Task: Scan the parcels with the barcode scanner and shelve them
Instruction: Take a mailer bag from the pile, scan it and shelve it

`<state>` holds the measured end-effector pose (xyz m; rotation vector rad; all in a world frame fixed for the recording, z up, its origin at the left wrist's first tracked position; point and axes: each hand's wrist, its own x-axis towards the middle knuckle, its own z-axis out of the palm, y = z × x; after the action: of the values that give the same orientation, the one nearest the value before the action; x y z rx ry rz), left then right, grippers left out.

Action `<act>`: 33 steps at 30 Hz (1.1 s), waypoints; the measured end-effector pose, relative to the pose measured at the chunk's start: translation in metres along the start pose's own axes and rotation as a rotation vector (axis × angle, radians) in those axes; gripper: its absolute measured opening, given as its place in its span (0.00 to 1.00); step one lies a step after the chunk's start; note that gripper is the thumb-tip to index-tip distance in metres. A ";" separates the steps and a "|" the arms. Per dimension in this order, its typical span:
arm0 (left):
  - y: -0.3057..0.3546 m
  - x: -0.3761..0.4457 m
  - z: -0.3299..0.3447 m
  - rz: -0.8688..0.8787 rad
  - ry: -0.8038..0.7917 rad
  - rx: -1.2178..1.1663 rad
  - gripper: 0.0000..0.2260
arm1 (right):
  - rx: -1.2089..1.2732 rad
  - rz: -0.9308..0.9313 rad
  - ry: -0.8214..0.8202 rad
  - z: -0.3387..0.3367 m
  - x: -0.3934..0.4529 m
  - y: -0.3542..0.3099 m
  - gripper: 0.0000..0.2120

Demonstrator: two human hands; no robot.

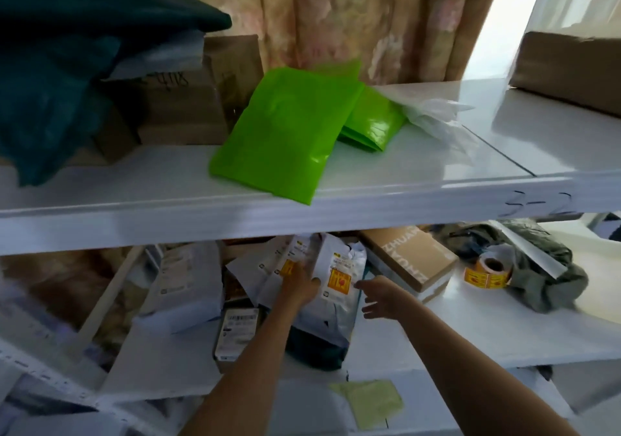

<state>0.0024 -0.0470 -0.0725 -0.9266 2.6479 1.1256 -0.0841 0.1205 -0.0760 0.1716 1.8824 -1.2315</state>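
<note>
Two hands reach onto the lower shelf (487, 328): the left hand (300, 286) grips the near edge of a white parcel (336, 279) with an orange sticker, while the right hand (381, 296) hangs just beside it, fingers loosely spread and holding nothing. Left of them more white parcels crowd together; to the right lie a brown box (408, 256) and a sticker roll (490, 267), with bare shelf along the front edge. Farther up, on the upper shelf (134, 197), a green mailer (285, 133) overhangs the front edge, with open surface to its right.
</note>
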 end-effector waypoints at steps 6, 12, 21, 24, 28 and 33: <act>-0.010 0.053 -0.001 -0.055 -0.110 -0.101 0.27 | 0.021 0.024 -0.076 0.006 0.029 -0.019 0.08; -0.003 0.055 0.002 -0.032 -0.137 -0.057 0.24 | 0.025 0.026 -0.074 0.008 0.038 -0.033 0.10; -0.003 0.054 -0.003 -0.082 -0.171 -0.338 0.40 | 0.085 -0.048 -0.179 0.003 0.039 -0.036 0.11; -0.020 0.068 0.001 -0.106 -0.206 -0.494 0.49 | 0.158 -0.135 -0.234 -0.004 0.040 -0.035 0.13; -0.018 0.046 -0.002 -0.047 -0.212 -0.718 0.22 | 0.189 -0.168 -0.322 -0.007 0.044 -0.032 0.17; -0.017 0.017 -0.007 -0.054 -0.210 -0.976 0.09 | 0.204 -0.250 -0.389 -0.002 0.038 -0.029 0.15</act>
<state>-0.0003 -0.0692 -0.0839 -0.8809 1.8130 2.3919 -0.1242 0.0949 -0.0828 -0.1906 1.4718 -1.5044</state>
